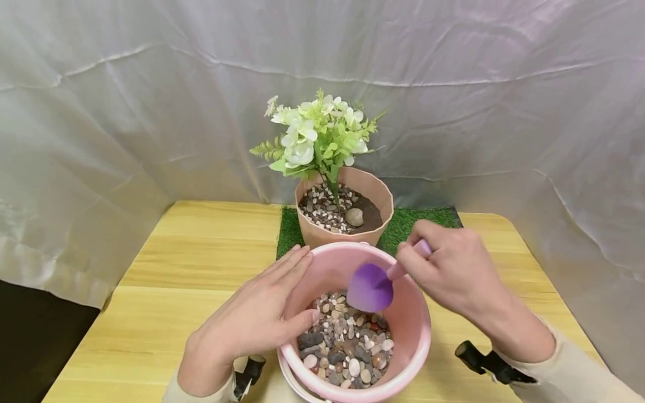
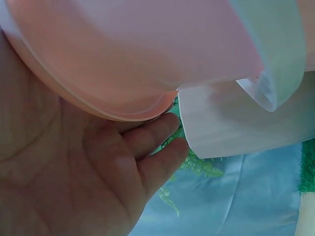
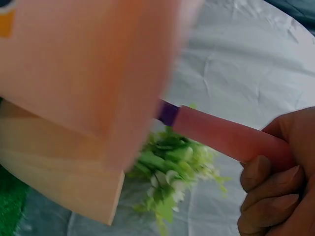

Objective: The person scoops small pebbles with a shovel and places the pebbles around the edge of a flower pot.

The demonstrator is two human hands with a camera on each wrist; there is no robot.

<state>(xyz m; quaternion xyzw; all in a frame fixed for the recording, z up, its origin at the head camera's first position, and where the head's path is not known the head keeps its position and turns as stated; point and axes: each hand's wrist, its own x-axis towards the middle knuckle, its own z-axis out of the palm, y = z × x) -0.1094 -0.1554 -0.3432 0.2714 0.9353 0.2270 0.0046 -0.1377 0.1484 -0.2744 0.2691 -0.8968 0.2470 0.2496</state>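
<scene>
A pink bucket (image 1: 420, 358) full of mixed pebbles (image 1: 347, 347) stands at the front of the table. My left hand (image 1: 257, 302) rests on its left rim, fingers fairly straight and the thumb reaching over the inside. In the left wrist view the palm (image 2: 74, 162) lies against the rim, with some fingers hidden behind it. My right hand (image 1: 448, 268) grips a small shovel by its pink handle (image 3: 226, 137). The shovel's purple blade (image 1: 370, 288) hangs inside the bucket above the pebbles; whether it touches them I cannot tell.
Behind the bucket, a peach flowerpot (image 1: 322, 238) holds dark soil, small stones, one larger round stone (image 1: 354, 216) and a white-flowered plant (image 1: 322, 134). Green turf matting (image 1: 423, 224) lies under it on the wooden table (image 1: 201, 252). A grey curtain (image 1: 453, 123) surrounds the back and sides.
</scene>
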